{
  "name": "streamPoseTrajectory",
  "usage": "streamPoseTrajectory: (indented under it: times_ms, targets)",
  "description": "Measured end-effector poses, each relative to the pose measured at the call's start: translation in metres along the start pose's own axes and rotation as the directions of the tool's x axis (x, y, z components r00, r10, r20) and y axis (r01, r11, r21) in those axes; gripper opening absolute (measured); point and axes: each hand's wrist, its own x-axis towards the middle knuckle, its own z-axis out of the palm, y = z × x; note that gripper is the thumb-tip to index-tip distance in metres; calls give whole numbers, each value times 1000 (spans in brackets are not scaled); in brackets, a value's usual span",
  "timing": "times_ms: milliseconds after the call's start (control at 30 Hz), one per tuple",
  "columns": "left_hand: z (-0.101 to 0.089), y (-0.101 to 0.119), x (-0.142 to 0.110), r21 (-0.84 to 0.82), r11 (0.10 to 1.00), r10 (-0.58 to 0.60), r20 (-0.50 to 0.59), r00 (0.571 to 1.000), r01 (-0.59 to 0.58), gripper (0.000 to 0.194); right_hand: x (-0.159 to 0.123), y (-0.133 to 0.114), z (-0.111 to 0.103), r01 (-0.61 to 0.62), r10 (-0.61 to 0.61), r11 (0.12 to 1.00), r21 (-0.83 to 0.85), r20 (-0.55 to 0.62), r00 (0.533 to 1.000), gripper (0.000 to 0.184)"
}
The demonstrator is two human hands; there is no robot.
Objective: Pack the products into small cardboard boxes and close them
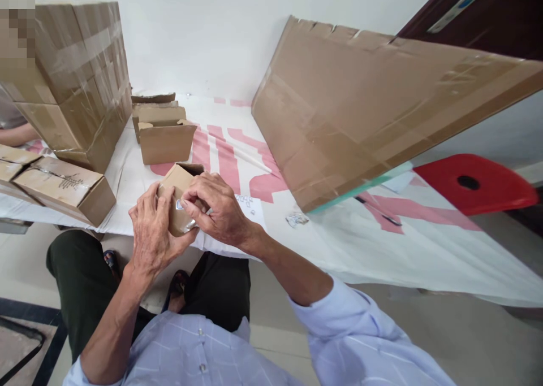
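While our left hand (150, 228) is gripping a small box (176, 221) by the surface (322, 256), fingers spread around it, our right hand (220, 208) is holding curled fingers at its label (179, 204), pinching unclear. We are probably fixing that label, the next move needing a steady box.

Between left hand (149, 228) and right hand (220, 209), a small carton (175, 219) is at the worktop's (335, 256) near edge, open cartons (167, 144) behind it. Stacked cartons (91, 86) stand left, a cardboard panel (360, 109) right.

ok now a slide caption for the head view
Left hand holding a small cardboard box, right hand curled against it, at a pink-and-white covered table.
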Motion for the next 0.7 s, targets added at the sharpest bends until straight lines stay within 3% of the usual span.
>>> streamPoseTrajectory:
  times_ms: [167,300,600,700]
  targets:
    - [1,-1,3,-2,1000,-7,4,1000,7,79,2,1,-2,-21,21,1000,13,-4,1000,17]
    - [1,-4,5,-21,1000,6,14,1000,-5,83,6,-1,-9,-103,104,989,109,-10,995,18]
    - [-1,-29,16,-124,992,-5,98,995,18,95,14,6,-24,-184,243,952,243,-242,939,23]
    - [-5,-40,20,-178,984,3,138,990,22,97,14,10,-28,-209,270,946,248,-243,932,26]
